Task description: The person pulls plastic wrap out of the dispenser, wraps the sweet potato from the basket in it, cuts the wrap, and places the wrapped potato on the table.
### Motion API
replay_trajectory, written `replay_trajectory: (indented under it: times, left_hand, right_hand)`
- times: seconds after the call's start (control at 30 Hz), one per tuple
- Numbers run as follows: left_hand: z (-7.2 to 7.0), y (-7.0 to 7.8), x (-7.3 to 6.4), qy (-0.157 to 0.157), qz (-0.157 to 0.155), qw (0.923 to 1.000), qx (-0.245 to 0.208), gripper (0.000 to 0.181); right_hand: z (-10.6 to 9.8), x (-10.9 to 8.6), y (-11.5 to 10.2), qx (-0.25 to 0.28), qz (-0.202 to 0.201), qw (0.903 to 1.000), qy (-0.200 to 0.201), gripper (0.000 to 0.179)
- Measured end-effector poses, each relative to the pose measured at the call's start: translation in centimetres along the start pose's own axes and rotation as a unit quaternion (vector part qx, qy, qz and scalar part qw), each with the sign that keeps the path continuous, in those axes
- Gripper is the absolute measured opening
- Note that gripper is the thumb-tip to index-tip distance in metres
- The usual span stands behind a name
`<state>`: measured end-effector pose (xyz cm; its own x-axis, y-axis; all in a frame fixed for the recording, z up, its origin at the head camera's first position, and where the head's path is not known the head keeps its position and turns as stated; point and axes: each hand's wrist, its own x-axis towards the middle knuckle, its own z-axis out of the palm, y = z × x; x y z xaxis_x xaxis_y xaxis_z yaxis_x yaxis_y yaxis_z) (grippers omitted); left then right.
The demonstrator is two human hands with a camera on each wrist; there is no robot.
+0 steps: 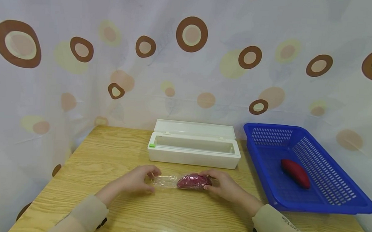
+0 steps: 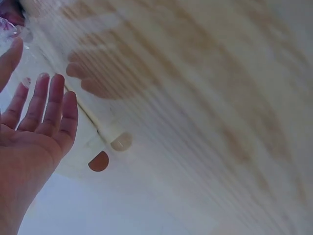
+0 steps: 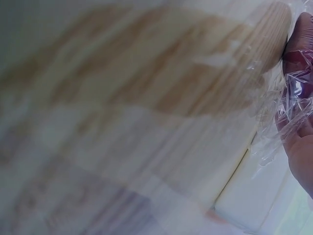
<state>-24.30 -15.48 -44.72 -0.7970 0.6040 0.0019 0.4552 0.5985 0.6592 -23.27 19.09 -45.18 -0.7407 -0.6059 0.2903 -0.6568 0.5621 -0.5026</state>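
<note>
A purple-red sweet potato (image 1: 192,181) lies on the wooden table, wrapped in clear cling film (image 1: 165,181) that stretches out flat to its left. My right hand (image 1: 224,185) grips the potato's right end between thumb and fingers; in the right wrist view crinkled film (image 3: 293,98) covers part of that hand. At the film's left end is my left hand (image 1: 137,179), its fingers loosely extended and spread. The left wrist view shows its palm with nothing held; whether a fingertip touches the film I cannot tell.
Behind the hands stands a long white cling film dispenser (image 1: 193,158), lid raised, with a green slider (image 1: 152,145) at its left. On the right, a blue plastic basket (image 1: 262,169) holds another red sweet potato (image 1: 295,173). A patterned curtain (image 1: 188,77) hangs around the table.
</note>
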Motion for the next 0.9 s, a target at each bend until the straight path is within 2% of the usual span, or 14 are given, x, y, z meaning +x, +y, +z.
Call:
replay_trajectory:
  times: [0.2,0.3,0.6,0.9]
  left_hand:
    - [0.3,-0.2,0.2,0.023,0.012,0.9994,0.024,0.017]
    - [0.3,-0.3,0.3,0.045,0.024,0.9982,0.033,0.008]
    - [-0.6,0.9,0.7,0.101,0.019,0.9939,0.04,0.005]
    - [-1.1,2.4,1.3,0.122,0.06,0.9893,0.053,0.006]
  right_hand:
    - [0.1,0.1,0.0,0.006,0.008,0.9999,-0.008,0.039]
    - [0.1,0.1,0.0,0.007,0.011,0.9998,-0.011,0.038]
    - [-0.1,0.1,0.0,0.016,0.023,0.9994,-0.02,0.038]
    - [-0.2,0.2,0.1,0.016,0.034,0.999,-0.022,0.038]
